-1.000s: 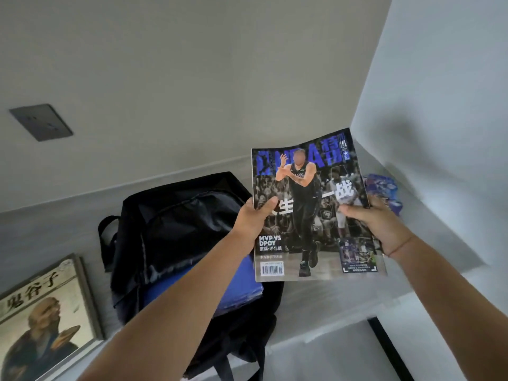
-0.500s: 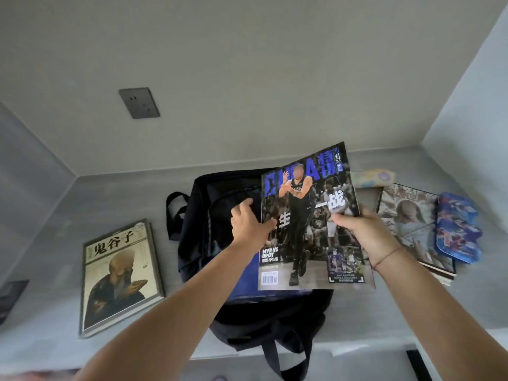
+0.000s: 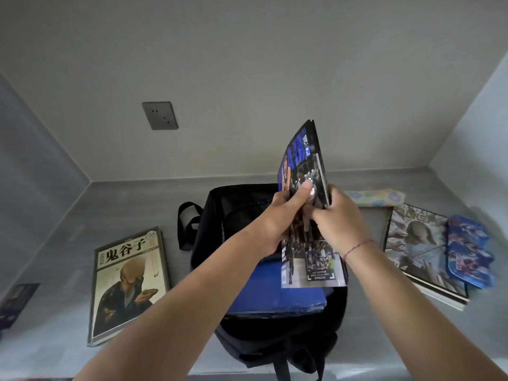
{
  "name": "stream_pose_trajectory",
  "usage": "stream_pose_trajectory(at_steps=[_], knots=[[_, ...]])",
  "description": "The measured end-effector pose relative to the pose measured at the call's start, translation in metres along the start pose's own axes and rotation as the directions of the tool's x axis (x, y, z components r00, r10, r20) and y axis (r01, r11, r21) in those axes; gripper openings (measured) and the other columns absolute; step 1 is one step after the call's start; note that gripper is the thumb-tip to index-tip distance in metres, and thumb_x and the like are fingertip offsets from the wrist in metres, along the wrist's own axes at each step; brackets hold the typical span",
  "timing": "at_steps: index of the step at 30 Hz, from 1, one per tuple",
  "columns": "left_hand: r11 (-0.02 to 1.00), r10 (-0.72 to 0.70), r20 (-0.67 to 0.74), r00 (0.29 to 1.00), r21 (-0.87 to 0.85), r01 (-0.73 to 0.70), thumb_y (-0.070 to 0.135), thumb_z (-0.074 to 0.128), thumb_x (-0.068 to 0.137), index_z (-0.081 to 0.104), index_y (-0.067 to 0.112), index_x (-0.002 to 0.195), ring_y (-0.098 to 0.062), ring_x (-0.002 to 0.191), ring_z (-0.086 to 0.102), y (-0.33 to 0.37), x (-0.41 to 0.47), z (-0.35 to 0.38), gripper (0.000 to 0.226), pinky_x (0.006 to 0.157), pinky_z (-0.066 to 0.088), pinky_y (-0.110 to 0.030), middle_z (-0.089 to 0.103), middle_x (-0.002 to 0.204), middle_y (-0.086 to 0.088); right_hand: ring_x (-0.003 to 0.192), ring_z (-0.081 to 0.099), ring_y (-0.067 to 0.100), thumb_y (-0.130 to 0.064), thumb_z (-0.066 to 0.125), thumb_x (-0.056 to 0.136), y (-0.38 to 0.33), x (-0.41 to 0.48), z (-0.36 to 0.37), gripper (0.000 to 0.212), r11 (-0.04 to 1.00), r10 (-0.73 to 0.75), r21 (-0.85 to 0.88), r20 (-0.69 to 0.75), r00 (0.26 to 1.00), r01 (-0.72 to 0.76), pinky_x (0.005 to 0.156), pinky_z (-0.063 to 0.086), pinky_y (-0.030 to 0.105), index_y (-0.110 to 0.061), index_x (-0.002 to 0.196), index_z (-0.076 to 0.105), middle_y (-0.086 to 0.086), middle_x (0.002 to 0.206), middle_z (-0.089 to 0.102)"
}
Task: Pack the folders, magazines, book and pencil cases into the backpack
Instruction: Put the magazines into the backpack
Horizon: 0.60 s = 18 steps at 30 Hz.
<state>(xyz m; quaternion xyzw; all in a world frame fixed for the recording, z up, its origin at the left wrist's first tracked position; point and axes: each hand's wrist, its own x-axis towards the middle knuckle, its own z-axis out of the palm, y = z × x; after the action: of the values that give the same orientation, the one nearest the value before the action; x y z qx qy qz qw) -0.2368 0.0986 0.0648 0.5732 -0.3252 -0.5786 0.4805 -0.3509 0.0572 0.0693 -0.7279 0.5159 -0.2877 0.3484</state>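
Observation:
Both of my hands hold a basketball magazine (image 3: 305,166) on edge, tilted upright above the black backpack (image 3: 214,215). My left hand (image 3: 286,213) grips its left side with the thumb on the cover; my right hand (image 3: 335,215) grips its right edge. The backpack lies open on the grey table with blue folders (image 3: 275,292) sticking out of its mouth. A book with a bearded man on the cover (image 3: 129,281) lies to the left. To the right another magazine (image 3: 415,243) carries a blue pencil case (image 3: 470,251).
A pale patterned pencil case (image 3: 373,198) lies behind the right-hand magazine near the back wall. A wall socket (image 3: 159,115) is on the back wall. A dark card (image 3: 16,301) lies at the far left. Walls close the table on three sides.
The magazine has been turned from facing me flat to standing nearly on edge over the backpack's opening. Both hands came closer together on it. The view shifted left.

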Motion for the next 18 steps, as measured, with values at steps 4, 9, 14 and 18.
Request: stream_pose_trajectory(at_steps=[4, 9, 14, 18], knots=[[0.992, -0.027, 0.072, 0.997, -0.12, 0.035, 0.067, 0.068, 0.063, 0.051, 0.007, 0.122, -0.021, 0.1, 0.063, -0.005, 0.003, -0.005, 0.085, 0.083, 0.054, -0.035, 0.063, 0.113, -0.007, 0.061, 0.057, 0.014, -0.03, 0.051, 0.086, -0.018, -0.022, 0.016, 0.013, 0.959, -0.147, -0.246, 0.0, 0.989, 0.143, 0.049, 0.036, 0.022, -0.026, 0.098, 0.05, -0.007, 0.072, 0.056], [0.905, -0.116, 0.128, 0.985, -0.395, 0.158, 0.037, 0.062, 0.084, 0.071, 0.016, 0.072, -0.017, 0.061, 0.066, -0.032, 0.008, -0.039, 0.026, 0.063, 0.054, -0.025, 0.067, 0.065, -0.002, 0.102, 0.057, 0.03, -0.033, 0.053, 0.086, -0.033, -0.029, 0.058, 0.045, 0.803, -0.141, -0.557, 0.165, 0.976, 0.211, 0.071, 0.038, 0.033, -0.013, 0.126, 0.044, 0.009, 0.118, 0.055], [0.939, -0.343, -0.332, 0.879, -0.156, 0.308, 0.018, 0.071, 0.078, 0.07, 0.002, 0.081, -0.027, 0.069, 0.064, -0.08, 0.024, -0.069, 0.016, 0.067, 0.052, -0.033, 0.068, 0.079, -0.015, 0.11, 0.055, 0.032, -0.042, 0.052, 0.088, 0.003, -0.038, 0.096, 0.056, 0.848, 0.106, -0.489, 0.535, 0.838, 0.205, 0.087, 0.047, 0.039, -0.012, 0.133, 0.039, 0.012, 0.132, 0.047], [0.939, -0.247, -0.531, 0.811, 0.076, 0.336, 0.023, 0.085, 0.064, 0.061, 0.0, 0.11, -0.032, 0.095, 0.065, -0.115, 0.036, -0.087, 0.057, 0.087, 0.054, -0.044, 0.068, 0.104, -0.016, 0.127, 0.046, 0.026, -0.051, 0.051, 0.087, 0.052, -0.038, 0.102, 0.066, 0.953, 0.175, -0.298, 0.703, 0.69, 0.061, 0.106, 0.039, 0.036, -0.017, 0.141, 0.035, 0.005, 0.148, 0.034]])
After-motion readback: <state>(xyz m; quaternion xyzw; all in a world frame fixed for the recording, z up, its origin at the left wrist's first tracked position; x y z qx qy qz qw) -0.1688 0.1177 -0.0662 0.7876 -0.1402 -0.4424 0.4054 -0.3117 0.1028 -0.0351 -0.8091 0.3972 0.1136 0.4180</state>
